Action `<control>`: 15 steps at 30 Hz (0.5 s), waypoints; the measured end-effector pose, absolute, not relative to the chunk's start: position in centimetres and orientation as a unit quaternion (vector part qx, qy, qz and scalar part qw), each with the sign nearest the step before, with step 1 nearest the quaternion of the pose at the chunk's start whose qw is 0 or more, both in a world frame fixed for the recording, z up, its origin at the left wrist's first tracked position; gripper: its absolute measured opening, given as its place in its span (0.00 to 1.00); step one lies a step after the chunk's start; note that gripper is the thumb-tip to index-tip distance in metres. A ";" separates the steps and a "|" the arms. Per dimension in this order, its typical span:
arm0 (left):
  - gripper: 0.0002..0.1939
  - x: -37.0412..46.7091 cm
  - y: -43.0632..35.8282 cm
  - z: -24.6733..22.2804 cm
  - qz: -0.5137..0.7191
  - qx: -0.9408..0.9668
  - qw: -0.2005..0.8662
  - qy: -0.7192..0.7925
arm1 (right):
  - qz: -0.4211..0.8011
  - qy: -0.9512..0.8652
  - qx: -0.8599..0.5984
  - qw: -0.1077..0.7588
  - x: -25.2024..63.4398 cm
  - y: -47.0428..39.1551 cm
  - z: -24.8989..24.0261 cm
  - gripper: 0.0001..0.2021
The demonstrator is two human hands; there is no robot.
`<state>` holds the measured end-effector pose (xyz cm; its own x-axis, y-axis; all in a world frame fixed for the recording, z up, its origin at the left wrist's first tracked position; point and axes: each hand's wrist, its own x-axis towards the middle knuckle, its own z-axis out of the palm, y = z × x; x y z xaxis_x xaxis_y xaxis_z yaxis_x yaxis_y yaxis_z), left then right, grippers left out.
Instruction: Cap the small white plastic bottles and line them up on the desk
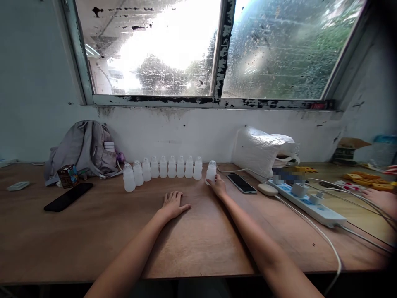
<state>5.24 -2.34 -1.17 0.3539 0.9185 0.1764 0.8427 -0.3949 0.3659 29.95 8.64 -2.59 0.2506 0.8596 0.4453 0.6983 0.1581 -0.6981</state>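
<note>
Several frosted white baby bottles [171,167] with clear domed caps stand upright in a slightly curved row near the wall. Apart from the row, at its right end, stands one more baby bottle [211,171]; my right hand [218,187] is closed around its lower right side. My left hand [173,204] lies flat on the wooden table [124,244], fingers spread and thumb out to the right, with nothing in it. It rests in front of the middle of the row, not touching any bottle.
Left stand a grey backpack [81,149], a small box [68,176] and a black phone [68,197]. Right lie another phone [241,183], a round beige puck [267,189], a power strip [307,203] with cables and a white bag [263,149]. Another person's hand [380,200] shows far right.
</note>
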 end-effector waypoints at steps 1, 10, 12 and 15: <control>0.35 5.2 -2.3 -1.2 0.179 0.816 0.109 0.539 | 0.085 -0.601 -0.650 0.457 30.1 9.2 -2.6 0.21; 0.36 5.4 -2.4 -1.2 0.188 0.810 0.103 0.546 | 0.135 -0.583 -0.647 0.473 29.4 11.8 -2.0 0.17; 0.36 5.4 -2.4 -1.2 0.185 0.809 0.104 0.549 | 0.157 -0.576 -0.638 0.486 29.5 11.9 -1.8 0.16; 0.37 5.3 -2.4 -1.2 0.178 0.810 0.105 0.549 | 0.217 -0.571 -0.602 0.514 29.5 11.7 -1.6 0.16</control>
